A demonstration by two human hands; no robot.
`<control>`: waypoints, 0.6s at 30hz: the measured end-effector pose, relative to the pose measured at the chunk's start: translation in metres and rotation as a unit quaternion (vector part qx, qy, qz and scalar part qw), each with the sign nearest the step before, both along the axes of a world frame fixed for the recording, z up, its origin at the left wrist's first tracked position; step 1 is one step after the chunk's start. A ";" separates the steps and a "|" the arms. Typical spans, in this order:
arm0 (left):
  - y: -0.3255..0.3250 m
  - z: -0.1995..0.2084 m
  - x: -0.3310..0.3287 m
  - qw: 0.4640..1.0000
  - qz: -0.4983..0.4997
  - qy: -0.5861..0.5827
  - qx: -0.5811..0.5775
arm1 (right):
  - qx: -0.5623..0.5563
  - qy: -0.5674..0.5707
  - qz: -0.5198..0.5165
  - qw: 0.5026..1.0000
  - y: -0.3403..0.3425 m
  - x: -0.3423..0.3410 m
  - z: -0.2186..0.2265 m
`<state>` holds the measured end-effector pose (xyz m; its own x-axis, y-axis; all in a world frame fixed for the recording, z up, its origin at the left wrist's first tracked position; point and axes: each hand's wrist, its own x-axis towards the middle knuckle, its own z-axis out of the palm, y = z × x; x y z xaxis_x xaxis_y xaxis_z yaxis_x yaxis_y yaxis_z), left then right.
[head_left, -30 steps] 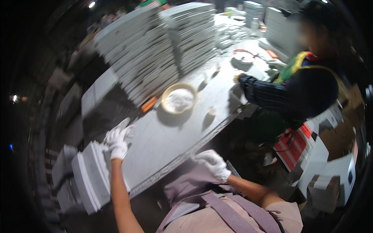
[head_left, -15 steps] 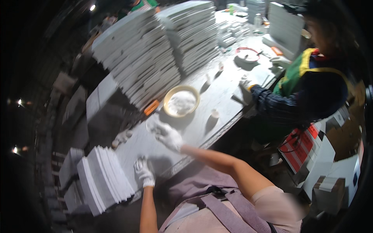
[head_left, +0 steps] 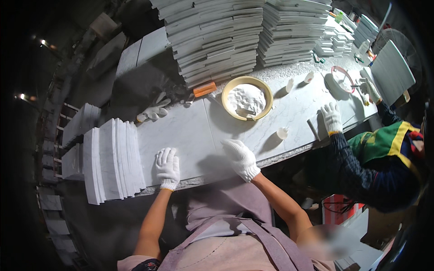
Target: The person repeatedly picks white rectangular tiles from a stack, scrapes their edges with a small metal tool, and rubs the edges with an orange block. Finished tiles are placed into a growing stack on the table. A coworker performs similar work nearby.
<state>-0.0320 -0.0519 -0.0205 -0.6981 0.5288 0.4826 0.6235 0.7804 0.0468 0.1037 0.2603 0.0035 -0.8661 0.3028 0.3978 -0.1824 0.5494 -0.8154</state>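
My left hand (head_left: 167, 168), in a white knit glove, lies flat with its fingers stretched out on a grey-veined white stone slab (head_left: 181, 128) near its front edge. To its right my right hand (head_left: 240, 159), gloved alike, is over the same slab with fingers extended and nothing in it; whether it touches the surface I cannot tell. Beyond it stands a yellow bowl (head_left: 270, 100) of white powdery material, with a small metal-bladed scraper (head_left: 246, 111) in it. An orange block (head_left: 205, 89) lies left of the bowl. A small whitish bottle (head_left: 282, 133) stands to the right.
Tall stacks of stone tiles (head_left: 217, 40) rise at the back. More tiles (head_left: 113, 158) stand on edge at the left, near a loose glove (head_left: 153, 110). On the right, a co-worker's gloved hand (head_left: 332, 118) rests by a narrow strip, near a red-rimmed bowl (head_left: 342, 80).
My view has turned right and levelled over the slab. My right hand has drawn back from beside the bowl toward the front edge. The left hand stays on the slab.
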 end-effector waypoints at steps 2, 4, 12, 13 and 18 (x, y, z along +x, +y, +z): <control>0.001 0.002 -0.001 1.000 0.001 -0.029 -0.003 | -0.016 -0.013 -0.002 1.000 0.016 0.009 0.001; 0.001 0.004 -0.001 0.997 0.020 -0.065 -0.027 | -0.052 -0.010 0.001 0.999 0.029 0.008 -0.001; 0.000 -0.002 -0.002 0.999 0.012 -0.043 -0.021 | -0.073 -0.239 0.310 0.917 -0.003 0.022 0.020; 0.000 -0.003 -0.003 0.999 0.008 -0.041 -0.014 | -0.056 -0.181 0.335 0.923 -0.012 0.029 0.026; -0.003 -0.001 0.000 0.997 0.020 -0.073 -0.025 | -0.117 -0.201 0.137 0.963 -0.001 0.041 0.033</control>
